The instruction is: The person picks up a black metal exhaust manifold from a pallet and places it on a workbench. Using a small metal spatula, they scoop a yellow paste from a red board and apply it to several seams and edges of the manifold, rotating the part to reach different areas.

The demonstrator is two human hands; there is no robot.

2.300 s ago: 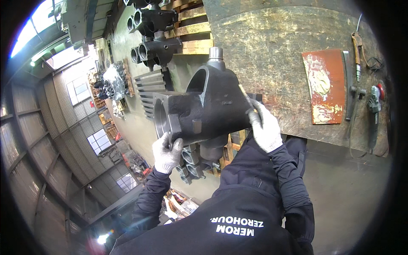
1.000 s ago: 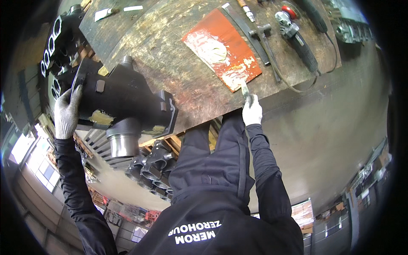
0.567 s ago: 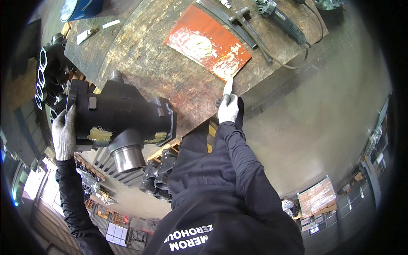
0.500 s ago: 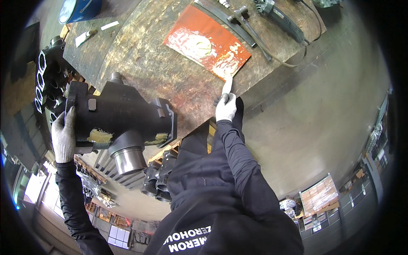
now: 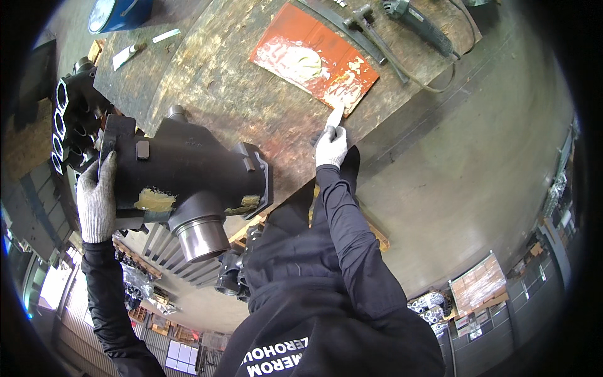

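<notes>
A large black metal casting (image 5: 188,160) lies along the near left edge of the worktable, with a bright machined pipe end and tan filler patches on its near side. My left hand (image 5: 97,201), in a light knit glove, grips the flange at its left end. In my gloved right hand (image 5: 331,149) is a putty knife (image 5: 335,118), its pale blade at the near corner of an orange-red board (image 5: 282,34). Cream-coloured putty (image 5: 309,66) is smeared and heaped on that board. The fingers behind the knife's handle are partly hidden.
Beyond the board lie a hammer (image 5: 362,17), a flat metal bar (image 5: 333,19) and a corded angle grinder (image 5: 424,28). A tube (image 5: 125,56) sits at the far left near a blue bucket (image 5: 119,14). More black castings (image 5: 78,119) stand left of the table.
The view has shifted slightly, so the casting and board appear farther right. My right hand and the putty knife have moved a little left relative to the board. My left hand still grips the flange.
</notes>
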